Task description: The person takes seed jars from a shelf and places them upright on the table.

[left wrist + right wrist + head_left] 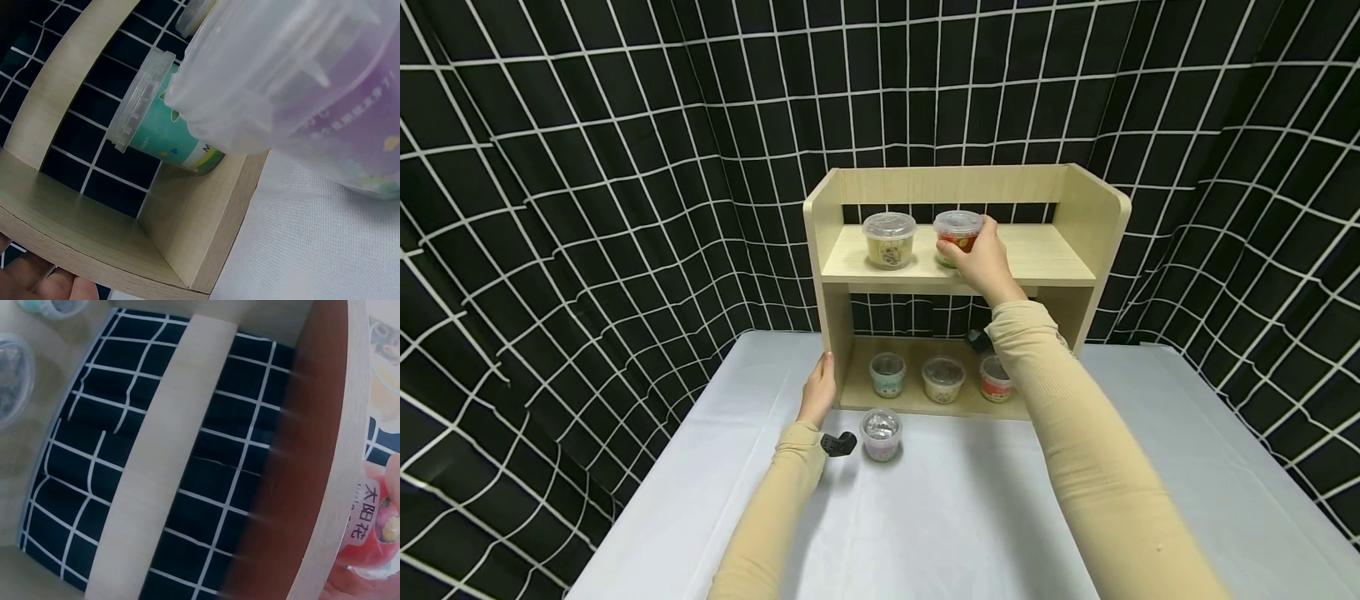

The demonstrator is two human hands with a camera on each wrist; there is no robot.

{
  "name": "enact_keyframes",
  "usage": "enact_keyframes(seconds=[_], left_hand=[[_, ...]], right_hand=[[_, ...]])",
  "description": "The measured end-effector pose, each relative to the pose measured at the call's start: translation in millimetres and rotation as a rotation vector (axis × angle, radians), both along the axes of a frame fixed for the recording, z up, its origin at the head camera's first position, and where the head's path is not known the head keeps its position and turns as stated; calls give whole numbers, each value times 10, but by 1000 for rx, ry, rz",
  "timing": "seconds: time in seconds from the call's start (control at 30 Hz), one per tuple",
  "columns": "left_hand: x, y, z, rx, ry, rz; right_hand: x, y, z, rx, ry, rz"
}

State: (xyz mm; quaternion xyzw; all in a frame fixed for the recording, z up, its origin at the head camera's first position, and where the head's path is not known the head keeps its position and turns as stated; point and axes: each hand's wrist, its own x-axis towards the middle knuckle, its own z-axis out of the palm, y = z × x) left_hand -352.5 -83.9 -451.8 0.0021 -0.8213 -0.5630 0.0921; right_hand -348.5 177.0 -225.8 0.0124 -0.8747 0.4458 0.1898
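Observation:
On the upper shelf, my right hand (985, 258) grips a clear-lidded plastic tub with a red and green label (958, 237), thumb and fingers round its sides. Its red label (364, 519) shows at the right edge of the right wrist view. A yellow tub (889, 243) stands to the left on that shelf. My left hand (818, 387) rests against the outside of the wooden shelf unit's left side panel (827, 292) and holds no tub. Close to the left wrist, a purple tub (881, 435) stands on the table; it looms large in the left wrist view.
Along the lower shelf (910, 407) stand a teal tub (888, 377), a cream tub (943, 382) and a red tub (996, 382), partly covered by the right forearm. A white cloth (940, 517) covers the table. Black curtains with white grid lines (625, 167) surround it.

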Motion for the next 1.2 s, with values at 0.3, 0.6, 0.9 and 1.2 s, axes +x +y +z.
enact_keyframes(seconds=[0.3,0.6,0.9,1.2], left_hand=[[0,-7,12,22,-25,-57],[-4,-10,-26,-1,-26,-40],[7,-17,-25,-13,-15,-32],[5,-4,-5,-31,-1,-14]], right_hand=[[6,-4,17,9,-2,-7],[10,-10,8,-7,-1,-10],[37,-25,8,-44,44,-5],[83,17,31,-54,94,-2]])
